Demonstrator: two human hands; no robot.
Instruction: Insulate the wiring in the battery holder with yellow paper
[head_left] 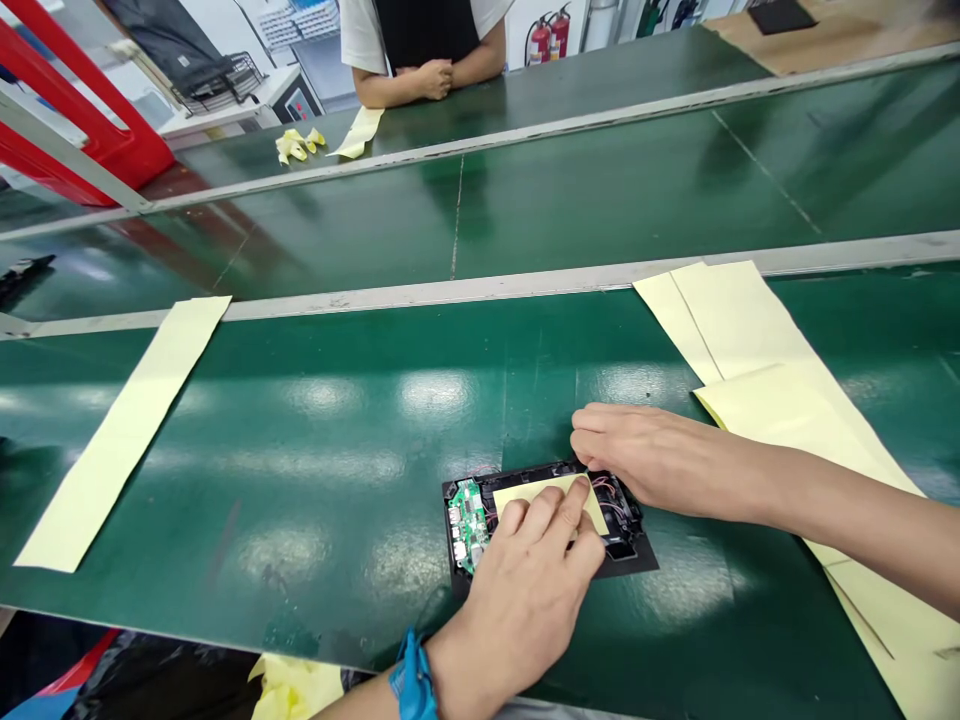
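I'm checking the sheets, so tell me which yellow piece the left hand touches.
The small yellow rectangle under the left hand; it alone lies on the black device.

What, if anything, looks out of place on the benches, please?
Mainly the crumpled yellow scrap on the far bench: it looks bunched up, whereas the long yellow strip on the near bench lies flat.

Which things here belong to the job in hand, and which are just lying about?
Likely the job:
black rectangular housing
green circuit board inside it
pale-yellow papery rectangle under the left hand

Probably lying about:
crumpled yellow scraps
red cylindrical fire extinguishers
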